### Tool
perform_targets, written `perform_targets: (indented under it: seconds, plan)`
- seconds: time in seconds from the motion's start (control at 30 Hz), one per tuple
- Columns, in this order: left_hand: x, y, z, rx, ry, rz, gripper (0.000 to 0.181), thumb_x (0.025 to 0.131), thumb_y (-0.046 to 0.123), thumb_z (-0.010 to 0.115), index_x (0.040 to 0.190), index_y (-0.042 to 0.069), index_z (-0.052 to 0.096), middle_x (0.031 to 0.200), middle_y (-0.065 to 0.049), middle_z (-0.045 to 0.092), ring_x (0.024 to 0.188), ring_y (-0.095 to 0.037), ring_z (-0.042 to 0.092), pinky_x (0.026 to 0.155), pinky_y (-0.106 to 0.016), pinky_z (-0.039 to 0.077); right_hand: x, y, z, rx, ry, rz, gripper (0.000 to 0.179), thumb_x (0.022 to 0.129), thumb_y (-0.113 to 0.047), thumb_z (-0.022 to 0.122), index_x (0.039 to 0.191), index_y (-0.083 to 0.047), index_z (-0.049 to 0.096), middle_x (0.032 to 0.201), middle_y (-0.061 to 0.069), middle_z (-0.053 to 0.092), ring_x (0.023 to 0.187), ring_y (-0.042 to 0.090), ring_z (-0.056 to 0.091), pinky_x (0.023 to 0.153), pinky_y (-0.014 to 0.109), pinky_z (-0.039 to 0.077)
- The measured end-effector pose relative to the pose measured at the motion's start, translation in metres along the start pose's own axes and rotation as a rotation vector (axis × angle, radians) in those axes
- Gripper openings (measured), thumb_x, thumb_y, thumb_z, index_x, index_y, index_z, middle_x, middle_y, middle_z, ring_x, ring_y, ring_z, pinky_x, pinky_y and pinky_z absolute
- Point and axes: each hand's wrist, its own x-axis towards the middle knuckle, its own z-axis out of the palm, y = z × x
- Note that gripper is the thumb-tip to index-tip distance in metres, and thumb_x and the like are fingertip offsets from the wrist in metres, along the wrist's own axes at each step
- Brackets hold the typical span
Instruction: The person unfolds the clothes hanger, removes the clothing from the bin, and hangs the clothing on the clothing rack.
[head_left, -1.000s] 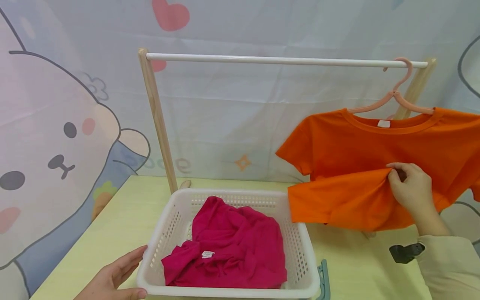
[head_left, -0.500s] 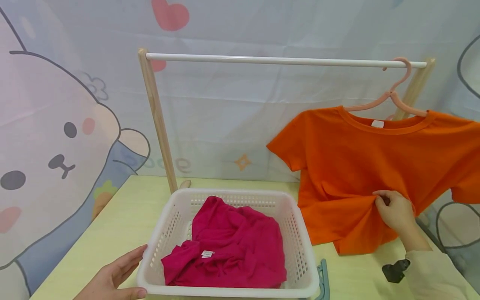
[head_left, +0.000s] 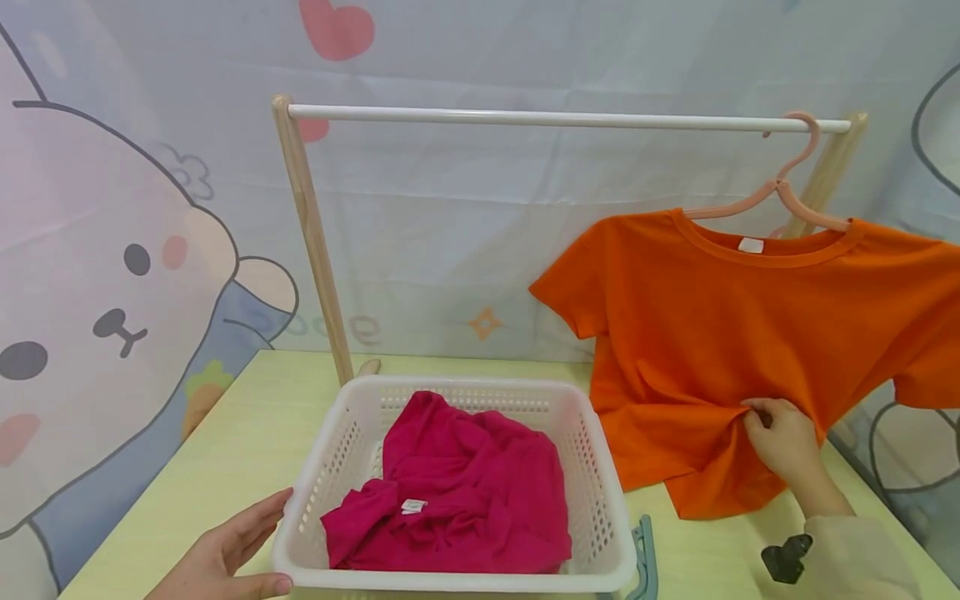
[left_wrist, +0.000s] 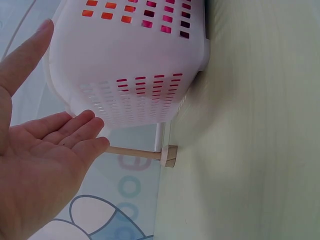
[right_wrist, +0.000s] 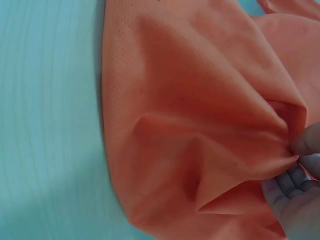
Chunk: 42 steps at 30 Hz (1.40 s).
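An orange T-shirt [head_left: 720, 325] hangs on a pink hanger [head_left: 797, 196], hooked over the white rod of a rack. My right hand [head_left: 783, 437] pinches the front of the shirt low down, and folds gather round the fingertips; the right wrist view shows the same pinched cloth [right_wrist: 200, 130]. Beside the left wall of a white basket [head_left: 300, 508] is my left hand [head_left: 225, 554], its fingers extended and their tips at the rim. In the left wrist view that hand [left_wrist: 55, 150] shows its palm beside the basket. A crumpled magenta garment [head_left: 472, 492] lies inside the basket.
The rack's white rod [head_left: 525, 119] spans two wooden legs, with the left leg [head_left: 311, 233] behind the basket. A blue-green hanger [head_left: 643, 558] lies right of the basket on the pale yellow table [head_left: 202, 450]. A printed cloth backdrop [head_left: 450, 233] stands behind.
My right hand has moved down and left, pulling the shirt front lower; the lifted hem now hangs beside the basket. The shirt and hanger have shifted slightly left. My left hand stays put.
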Motion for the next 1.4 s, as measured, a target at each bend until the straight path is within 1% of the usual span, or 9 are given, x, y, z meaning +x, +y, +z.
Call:
perform_targets:
  seconds: [0.13,0.23,0.33,0.5,0.6,0.77,0.9,1.13,1.4]
  plan:
    - [0.0,-0.001,0.0,0.001,0.0,-0.005,0.083,0.09,0.007,0.066,0.151,-0.007,0.01,0.128,0.034,0.046,0.116,0.02,0.039,0.092,-0.011,0.039,-0.002,-0.008,-0.004,-0.005,0.047,-0.037,0.025,0.091,-0.005,0.051,0.106,0.012,0.062,0.103,0.031,0.056,0.086,0.041,0.052,0.071,0.045,0.042]
    - [0.0,-0.002,0.0,0.01,0.003,0.007,0.083,0.09,0.006,0.066,0.15,-0.008,0.01,0.129,0.034,0.046,0.117,0.019,0.039,0.093,-0.011,0.038,-0.006,-0.019,-0.01,-0.005,0.096,-0.069,0.025,0.091,-0.005,0.053,0.107,0.01,0.063,0.103,0.027,0.057,0.085,0.037,0.053,0.07,0.036,0.04]
    - [0.0,-0.002,0.001,0.02,0.01,0.021,0.083,0.09,0.006,0.066,0.15,-0.009,0.011,0.129,0.034,0.046,0.117,0.019,0.039,0.093,-0.01,0.038,-0.012,-0.033,-0.016,0.016,0.109,-0.096,0.024,0.092,-0.007,0.054,0.109,0.008,0.064,0.102,0.022,0.059,0.083,0.031,0.054,0.066,0.023,0.039]
    - [0.001,-0.003,0.0,0.015,0.011,0.02,0.083,0.09,0.006,0.066,0.15,-0.009,0.011,0.128,0.034,0.047,0.117,0.02,0.039,0.092,-0.01,0.039,-0.027,-0.054,-0.023,0.063,0.098,-0.163,0.022,0.091,-0.006,0.06,0.109,0.005,0.065,0.098,0.013,0.061,0.081,-0.004,0.048,0.062,0.01,0.041]
    - [0.001,-0.004,0.001,0.021,0.015,0.039,0.082,0.089,0.005,0.067,0.149,-0.01,0.012,0.129,0.034,0.047,0.117,0.019,0.039,0.093,-0.01,0.038,-0.035,-0.063,-0.023,0.087,0.087,-0.191,0.021,0.091,-0.007,0.062,0.109,0.003,0.065,0.097,0.009,0.061,0.08,-0.017,0.041,0.064,0.006,0.041]
    - [0.001,-0.003,0.0,0.017,0.016,0.009,0.084,0.089,0.006,0.067,0.15,-0.008,0.011,0.128,0.034,0.047,0.116,0.02,0.039,0.092,-0.01,0.038,-0.052,-0.077,-0.021,0.111,0.042,-0.195,0.022,0.091,-0.01,0.065,0.11,0.002,0.065,0.096,0.004,0.06,0.082,-0.014,0.045,0.069,0.003,0.04]
    - [0.001,-0.003,0.0,-0.001,0.012,-0.022,0.084,0.09,0.007,0.066,0.151,-0.007,0.01,0.128,0.033,0.047,0.115,0.02,0.039,0.092,-0.011,0.039,-0.066,-0.087,-0.014,0.121,-0.002,-0.174,0.026,0.09,-0.013,0.069,0.111,0.0,0.065,0.095,0.001,0.061,0.08,-0.009,0.05,0.069,0.007,0.045]
    - [0.001,-0.005,0.0,-0.013,0.005,0.011,0.082,0.09,0.005,0.065,0.15,-0.008,0.011,0.133,0.029,0.047,0.117,0.019,0.039,0.092,-0.011,0.04,-0.087,-0.096,0.007,0.12,-0.074,-0.138,0.03,0.087,-0.018,0.073,0.111,-0.001,0.066,0.094,0.0,0.063,0.081,0.0,0.055,0.069,0.021,0.053]
    - [0.002,-0.008,0.0,-0.054,-0.016,0.023,0.079,0.091,0.004,0.064,0.151,-0.005,0.014,0.132,0.031,0.047,0.119,0.018,0.04,0.093,-0.013,0.042,-0.106,-0.097,0.031,0.177,-0.207,-0.057,0.038,0.083,-0.017,0.076,0.112,0.004,0.064,0.096,0.004,0.063,0.082,0.011,0.057,0.067,0.022,0.052]
